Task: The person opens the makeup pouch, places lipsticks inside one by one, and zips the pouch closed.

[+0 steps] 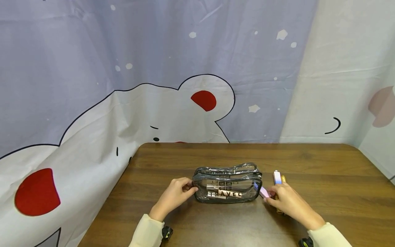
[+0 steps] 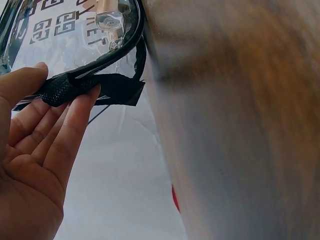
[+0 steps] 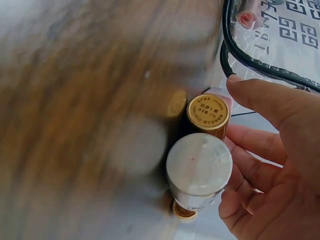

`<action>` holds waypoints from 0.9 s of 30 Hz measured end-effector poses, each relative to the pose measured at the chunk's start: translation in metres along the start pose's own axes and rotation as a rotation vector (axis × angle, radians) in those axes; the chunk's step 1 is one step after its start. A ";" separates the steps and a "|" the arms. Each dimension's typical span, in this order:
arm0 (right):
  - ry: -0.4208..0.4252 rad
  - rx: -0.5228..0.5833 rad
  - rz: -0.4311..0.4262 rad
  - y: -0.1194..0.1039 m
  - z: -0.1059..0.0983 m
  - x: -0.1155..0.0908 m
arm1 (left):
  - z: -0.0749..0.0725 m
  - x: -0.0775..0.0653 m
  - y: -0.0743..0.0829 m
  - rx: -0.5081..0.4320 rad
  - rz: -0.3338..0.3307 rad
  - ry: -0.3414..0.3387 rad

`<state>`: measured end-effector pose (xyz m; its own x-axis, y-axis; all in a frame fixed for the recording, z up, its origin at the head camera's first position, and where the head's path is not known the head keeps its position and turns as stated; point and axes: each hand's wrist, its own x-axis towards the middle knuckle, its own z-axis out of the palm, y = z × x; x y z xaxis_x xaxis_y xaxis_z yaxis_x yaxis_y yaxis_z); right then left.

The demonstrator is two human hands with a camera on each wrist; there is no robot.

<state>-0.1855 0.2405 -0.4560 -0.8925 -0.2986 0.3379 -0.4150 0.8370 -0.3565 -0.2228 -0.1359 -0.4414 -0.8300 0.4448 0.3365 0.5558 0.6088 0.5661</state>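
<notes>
A clear pouch (image 1: 229, 187) with black piping and the word TRAVEL stands on the table, silver-capped tubes showing through its front. At its left end, my left hand (image 1: 177, 193) pinches the black fabric tab (image 2: 120, 90) between thumb and fingers. Off the pouch's right end, my right hand (image 1: 285, 199) has its thumb and curled fingers around the end of a pink-and-blue tube (image 1: 263, 192). In the right wrist view, the thumb tip overlaps the pouch's piping. A gold-ended tube (image 3: 209, 111) and a white round end (image 3: 199, 165) lie close by the fingers.
Another pink-and-blue tube (image 1: 277, 177) lies just beyond the right hand, beside a gold tube (image 1: 283, 179). The brown wooden table (image 1: 333, 178) ends at a patterned curtain (image 1: 253, 68) behind and to the left.
</notes>
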 end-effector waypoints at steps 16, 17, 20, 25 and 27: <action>-0.071 0.018 0.071 -0.003 0.000 0.001 | -0.001 0.002 0.001 0.009 0.007 0.004; -0.073 0.024 0.076 -0.002 0.001 0.000 | -0.001 0.002 0.000 0.011 0.011 0.008; -0.082 0.044 0.080 -0.002 0.002 0.000 | 0.000 0.002 0.000 0.013 0.023 0.014; -0.070 0.045 0.072 -0.002 0.003 0.000 | -0.001 0.002 0.000 0.006 0.025 0.014; -0.067 0.038 0.071 -0.002 0.003 0.001 | -0.001 0.001 0.000 0.005 0.023 0.013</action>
<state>-0.1856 0.2372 -0.4575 -0.9291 -0.2702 0.2525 -0.3558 0.8394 -0.4109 -0.2240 -0.1357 -0.4404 -0.8178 0.4502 0.3586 0.5746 0.6022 0.5543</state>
